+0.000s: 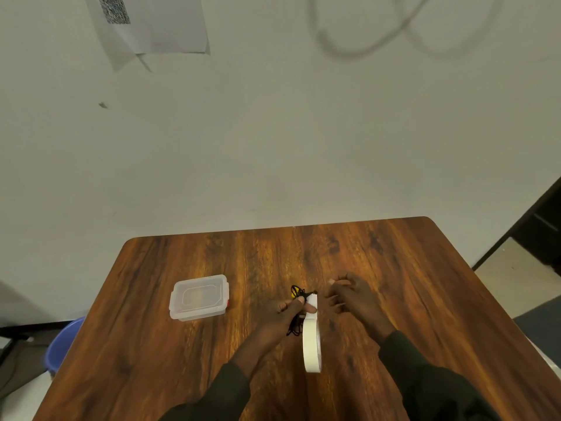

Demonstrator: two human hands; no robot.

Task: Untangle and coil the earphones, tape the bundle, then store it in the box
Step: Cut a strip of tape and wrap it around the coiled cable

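My left hand grips a coiled bundle of black earphones, with a yellow part showing at the far end and cord loops hanging below the fingers. A strip of white tape runs from the bundle down to the tape roll, which hangs or stands on edge just right of that hand. My right hand hovers close to the right of the bundle, fingers loosely spread and holding nothing. The clear plastic box with its lid on lies on the table to the left.
The wooden table stands against a pale wall. A blue bin sits on the floor at the left. A paper sheet with a code hangs on the wall.
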